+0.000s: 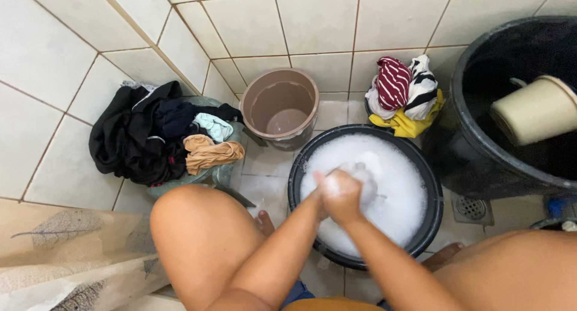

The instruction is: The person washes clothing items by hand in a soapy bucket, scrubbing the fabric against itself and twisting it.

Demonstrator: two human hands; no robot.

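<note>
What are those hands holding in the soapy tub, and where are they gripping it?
Both hands clasp a sudsy white cloth over the black basin of foam, bunched between them. Which part of it they grip cannot be told; foam covers it.

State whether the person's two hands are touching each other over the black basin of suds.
Touching. The head view shows the left hand and right hand pressed together, no gap between them, gripping a foamy white cloth above the black basin.
</note>
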